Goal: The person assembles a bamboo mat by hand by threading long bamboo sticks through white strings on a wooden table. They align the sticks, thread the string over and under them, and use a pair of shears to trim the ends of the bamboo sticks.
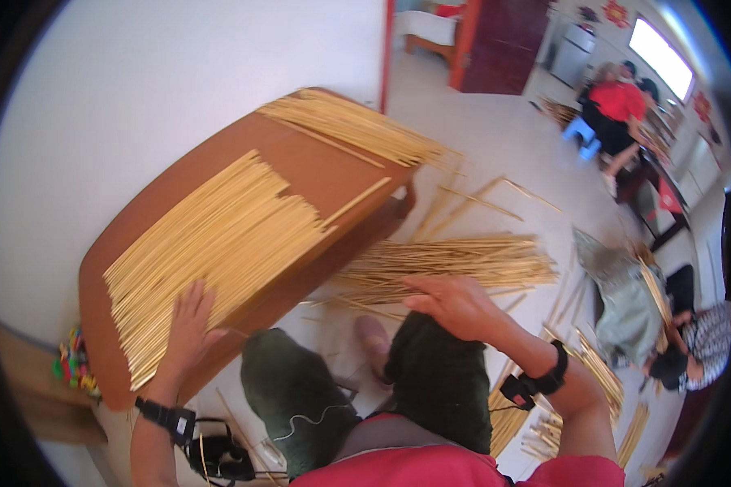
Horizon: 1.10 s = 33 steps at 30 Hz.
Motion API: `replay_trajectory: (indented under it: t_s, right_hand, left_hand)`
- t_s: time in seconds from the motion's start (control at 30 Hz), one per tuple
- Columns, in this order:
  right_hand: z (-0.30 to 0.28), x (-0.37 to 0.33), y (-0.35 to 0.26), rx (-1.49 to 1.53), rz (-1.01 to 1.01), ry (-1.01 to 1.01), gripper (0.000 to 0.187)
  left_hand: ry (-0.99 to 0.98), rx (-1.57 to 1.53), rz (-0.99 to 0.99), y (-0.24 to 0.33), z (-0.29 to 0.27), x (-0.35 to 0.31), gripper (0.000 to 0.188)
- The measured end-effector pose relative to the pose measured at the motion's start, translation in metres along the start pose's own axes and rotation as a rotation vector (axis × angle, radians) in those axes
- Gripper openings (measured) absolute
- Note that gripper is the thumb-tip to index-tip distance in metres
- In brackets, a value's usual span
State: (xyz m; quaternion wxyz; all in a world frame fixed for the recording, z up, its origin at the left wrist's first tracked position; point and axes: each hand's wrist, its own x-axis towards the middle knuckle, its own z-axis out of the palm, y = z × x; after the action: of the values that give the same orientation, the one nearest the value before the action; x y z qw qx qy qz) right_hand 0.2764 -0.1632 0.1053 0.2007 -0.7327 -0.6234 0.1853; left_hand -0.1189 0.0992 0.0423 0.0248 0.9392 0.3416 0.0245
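Observation:
My left hand (191,329) lies with its fingers spread on the near edge of a sheet of straw-coloured stalks (211,243). The stalks are laid side by side on a brown table (97,268). My right hand (451,304) hovers over my right knee, its fingers stretched to the left and no object visible in it. Just beyond it, a loose pile of stalks (463,258) lies on the floor. One short stalk (357,203) sits apart at the table's right edge. A thin white string (309,420) trails over my left knee.
More stalks (349,126) are heaped at the table's far end, some overhanging. Bundles of stalks (597,373) lie on the floor at my right. Two people work at the right, one in a red shirt (617,101), one in a patterned top (707,345). A dark red door (503,45) stands behind.

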Motion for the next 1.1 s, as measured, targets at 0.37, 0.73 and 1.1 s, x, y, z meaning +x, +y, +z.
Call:
replay_trajectory:
  t_s: [0.37,0.73,1.1]
  right_hand:
    - [0.003,0.053,-0.034,-0.259,-0.381,-0.264,0.038]
    - [0.097,0.077,-0.132,-0.202,-0.890,-0.394,0.017]
    - [0.036,0.191,-0.034,-0.217,-0.272,0.031,0.031]
  left_hand:
    - [-0.156,-0.072,-0.100,0.026,-0.063,-0.012,0.074]
    - [-0.090,-0.206,-0.033,0.056,-0.028,0.114,0.070]
    - [0.057,-0.060,-0.222,0.050,0.035,0.159,0.077]
